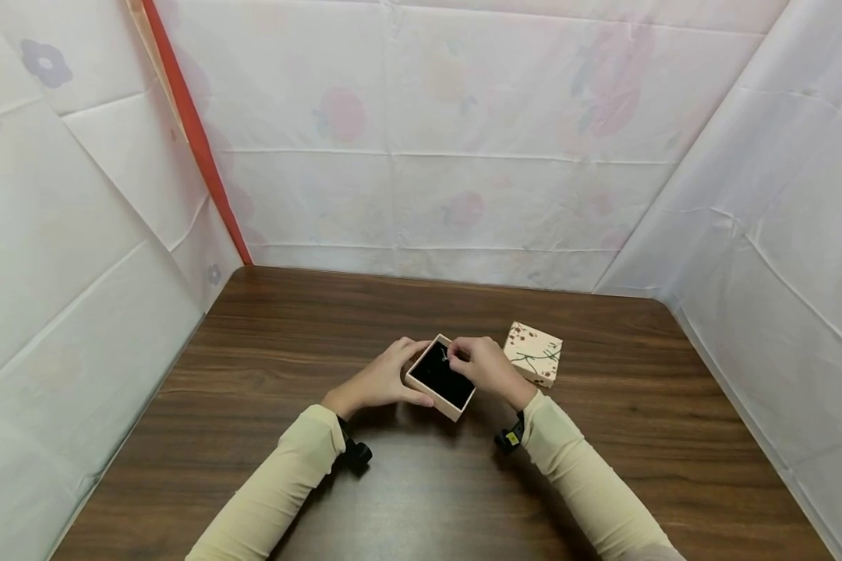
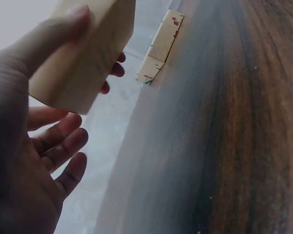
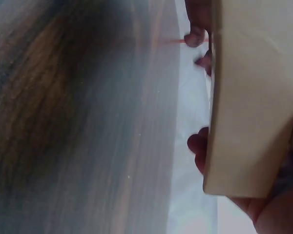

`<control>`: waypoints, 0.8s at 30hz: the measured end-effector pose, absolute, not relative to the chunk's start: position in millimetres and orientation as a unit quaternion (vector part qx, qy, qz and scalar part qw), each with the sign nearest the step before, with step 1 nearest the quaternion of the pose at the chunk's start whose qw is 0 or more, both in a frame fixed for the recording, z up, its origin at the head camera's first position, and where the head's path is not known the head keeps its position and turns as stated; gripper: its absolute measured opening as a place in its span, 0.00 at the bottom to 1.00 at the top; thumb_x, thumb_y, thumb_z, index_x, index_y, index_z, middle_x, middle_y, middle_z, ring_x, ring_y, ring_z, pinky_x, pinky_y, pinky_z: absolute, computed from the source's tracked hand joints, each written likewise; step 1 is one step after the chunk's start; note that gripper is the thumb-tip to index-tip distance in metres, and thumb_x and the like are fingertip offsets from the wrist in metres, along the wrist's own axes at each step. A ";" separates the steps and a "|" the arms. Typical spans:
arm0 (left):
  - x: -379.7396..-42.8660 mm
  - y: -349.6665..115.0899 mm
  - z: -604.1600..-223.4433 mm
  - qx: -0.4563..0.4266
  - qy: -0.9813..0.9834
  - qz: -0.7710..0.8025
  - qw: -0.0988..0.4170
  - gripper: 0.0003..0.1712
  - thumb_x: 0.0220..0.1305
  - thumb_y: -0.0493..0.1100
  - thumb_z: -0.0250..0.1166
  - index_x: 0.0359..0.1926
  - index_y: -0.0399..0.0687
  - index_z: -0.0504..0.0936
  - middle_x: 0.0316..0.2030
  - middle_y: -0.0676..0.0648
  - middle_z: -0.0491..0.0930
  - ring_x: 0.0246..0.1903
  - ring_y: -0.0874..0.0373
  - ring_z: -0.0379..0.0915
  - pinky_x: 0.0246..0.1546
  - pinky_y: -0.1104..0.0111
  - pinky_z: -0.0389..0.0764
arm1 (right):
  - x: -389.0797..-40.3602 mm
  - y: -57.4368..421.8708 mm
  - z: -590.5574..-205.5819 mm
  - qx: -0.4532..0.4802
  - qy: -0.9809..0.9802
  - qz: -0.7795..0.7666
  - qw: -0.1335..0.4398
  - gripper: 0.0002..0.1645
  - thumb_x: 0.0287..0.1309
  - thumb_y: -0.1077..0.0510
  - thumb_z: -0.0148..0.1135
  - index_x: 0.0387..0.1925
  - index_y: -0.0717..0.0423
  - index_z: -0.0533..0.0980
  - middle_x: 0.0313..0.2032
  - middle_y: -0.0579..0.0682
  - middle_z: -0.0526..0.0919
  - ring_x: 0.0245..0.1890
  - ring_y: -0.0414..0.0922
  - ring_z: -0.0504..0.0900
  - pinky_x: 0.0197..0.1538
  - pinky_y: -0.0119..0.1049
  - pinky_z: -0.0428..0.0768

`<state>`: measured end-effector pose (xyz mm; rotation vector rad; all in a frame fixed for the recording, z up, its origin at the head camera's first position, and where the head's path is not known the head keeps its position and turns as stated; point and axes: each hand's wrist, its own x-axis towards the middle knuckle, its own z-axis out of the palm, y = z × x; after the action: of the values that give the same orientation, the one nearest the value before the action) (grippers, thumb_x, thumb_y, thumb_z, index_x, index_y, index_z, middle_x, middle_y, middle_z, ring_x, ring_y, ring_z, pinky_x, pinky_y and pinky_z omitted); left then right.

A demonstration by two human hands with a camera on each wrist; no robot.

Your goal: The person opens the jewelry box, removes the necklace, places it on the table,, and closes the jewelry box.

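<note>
A cream box (image 1: pixel 449 410) with a black lining (image 1: pixel 440 378) is held tilted above the table in the left hand (image 1: pixel 386 377). The thumb lies along the box's near side in the left wrist view. Fingers of the right hand (image 1: pixel 482 363) are bent together over the box's far end, pinching at a small silvery piece of jewellery (image 1: pixel 445 356); its exact shape is too small to tell. In the right wrist view the box's plain outer face (image 3: pixel 256 97) hides most of the right hand.
A cream lid (image 1: pixel 533 352) with red blossoms and dark branches lies on the brown wooden table (image 1: pixel 309 312), just beyond the right hand. White printed cloth (image 1: pixel 393 195) hangs around the back and sides, with a red strip (image 1: pixel 199 140) at the left.
</note>
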<state>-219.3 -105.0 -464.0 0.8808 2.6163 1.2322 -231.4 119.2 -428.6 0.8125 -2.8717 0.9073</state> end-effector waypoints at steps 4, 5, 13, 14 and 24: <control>-220.0 -102.3 -466.0 0.289 0.859 0.417 0.076 0.67 0.43 0.58 0.79 0.77 0.51 0.48 0.71 0.44 0.57 0.68 0.50 0.58 0.66 0.49 0.64 | -231.9 118.4 -424.6 0.304 -0.909 0.286 -0.012 0.06 0.66 0.61 0.57 0.32 0.53 0.77 0.29 0.46 0.81 0.22 0.35 0.68 0.31 0.28 0.70; -220.0 -101.4 -466.8 0.288 0.857 0.419 0.081 0.69 0.43 0.58 0.79 0.78 0.53 0.46 0.72 0.44 0.55 0.68 0.50 0.57 0.67 0.50 0.63 | -231.9 118.2 -423.8 0.312 -0.907 0.283 -0.014 0.06 0.67 0.61 0.56 0.33 0.53 0.78 0.31 0.47 0.82 0.22 0.35 0.68 0.31 0.29 0.70; -216.7 -97.2 -467.7 0.272 0.862 0.424 0.054 0.70 0.42 0.58 0.80 0.78 0.54 0.44 0.71 0.46 0.57 0.63 0.51 0.63 0.64 0.50 0.66 | -230.6 117.8 -422.7 0.335 -0.902 0.273 0.006 0.06 0.67 0.60 0.57 0.33 0.53 0.78 0.46 0.53 0.82 0.41 0.45 0.80 0.44 0.39 0.78; -216.5 -97.0 -467.2 0.268 0.866 0.420 0.048 0.70 0.42 0.59 0.80 0.78 0.52 0.45 0.72 0.45 0.57 0.63 0.51 0.62 0.64 0.50 0.67 | -230.3 117.9 -422.6 0.337 -0.901 0.272 0.014 0.06 0.67 0.60 0.58 0.32 0.53 0.77 0.49 0.54 0.81 0.46 0.47 0.79 0.47 0.42 0.78; -215.7 -95.8 -468.4 0.239 0.887 0.394 0.027 0.67 0.43 0.60 0.78 0.76 0.47 0.48 0.69 0.41 0.59 0.62 0.49 0.62 0.63 0.50 0.67 | -227.1 117.9 -419.8 0.332 -0.901 0.241 0.143 0.05 0.63 0.61 0.63 0.33 0.54 0.83 0.40 0.51 0.81 0.39 0.47 0.72 0.43 0.42 0.73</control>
<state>-215.7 -95.8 -468.4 0.7396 2.7399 1.2155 -227.1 117.9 -419.8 0.9578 -2.5969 0.6948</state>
